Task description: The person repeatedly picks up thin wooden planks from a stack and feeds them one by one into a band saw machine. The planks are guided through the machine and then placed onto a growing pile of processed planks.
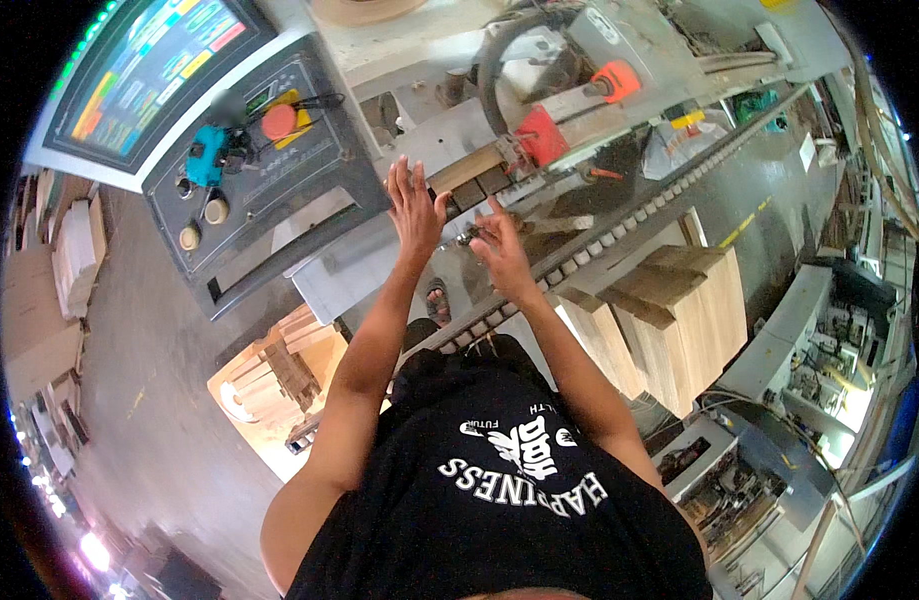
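Observation:
Both my arms reach forward over a roller conveyor [619,225] on a grey woodworking machine. My left hand [416,205] is spread flat, fingers apart, its palm against the end of a wooden strip [466,168] that runs into the machine. My right hand [499,245] sits just to the right over the rollers, fingers curled loosely near a small metal part; I cannot see anything gripped in it. A red guard [542,135] and an orange knob [619,80] stand just beyond the strip.
A grey control panel [254,150] with a red button, knobs and a colour screen [149,70] stands left. Stacked wooden panels [669,320] rest right of the conveyor. A bin of wood offcuts [279,375] sits on the floor lower left. Machinery fills the right.

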`<state>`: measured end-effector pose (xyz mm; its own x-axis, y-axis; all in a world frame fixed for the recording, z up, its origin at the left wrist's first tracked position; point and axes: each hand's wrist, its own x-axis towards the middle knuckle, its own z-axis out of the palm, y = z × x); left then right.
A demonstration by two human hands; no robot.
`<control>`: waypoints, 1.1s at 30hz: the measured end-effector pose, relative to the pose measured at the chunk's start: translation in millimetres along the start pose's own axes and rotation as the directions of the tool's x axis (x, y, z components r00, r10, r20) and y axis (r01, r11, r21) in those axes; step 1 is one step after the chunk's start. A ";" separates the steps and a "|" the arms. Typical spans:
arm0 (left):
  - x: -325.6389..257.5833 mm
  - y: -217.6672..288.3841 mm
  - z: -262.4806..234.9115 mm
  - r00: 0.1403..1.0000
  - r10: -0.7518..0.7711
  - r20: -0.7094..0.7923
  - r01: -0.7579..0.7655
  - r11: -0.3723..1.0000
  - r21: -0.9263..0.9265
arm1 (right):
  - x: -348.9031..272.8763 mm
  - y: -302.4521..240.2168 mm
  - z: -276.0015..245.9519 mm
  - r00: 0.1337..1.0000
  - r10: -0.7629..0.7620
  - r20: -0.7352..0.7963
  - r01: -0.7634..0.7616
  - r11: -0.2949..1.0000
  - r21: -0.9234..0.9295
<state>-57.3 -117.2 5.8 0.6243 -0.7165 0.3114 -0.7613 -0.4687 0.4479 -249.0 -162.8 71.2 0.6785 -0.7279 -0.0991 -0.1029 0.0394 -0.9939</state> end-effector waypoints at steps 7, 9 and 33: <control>40.7 50.7 25.0 1.000 -0.028 0.014 0.028 1.000 0.004 | -125.2 -16.2 -107.7 0.933 0.007 -0.360 -0.098 0.967 -0.234; 45.0 53.4 32.6 1.000 -0.025 0.015 0.024 0.999 0.031 | -156.9 -41.6 -135.4 0.903 0.014 -0.430 -0.219 0.875 -0.431; -132.2 152.1 -64.7 0.734 0.641 0.227 -0.638 0.764 -0.095 | -146.5 -64.2 -127.2 1.000 -0.014 0.011 0.014 0.296 -0.955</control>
<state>-244.4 -60.4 87.0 -0.0694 -0.9431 0.3252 -0.9635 0.1479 0.2233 -434.3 -145.9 155.7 0.6876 -0.7209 -0.0862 -0.7154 -0.6525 -0.2499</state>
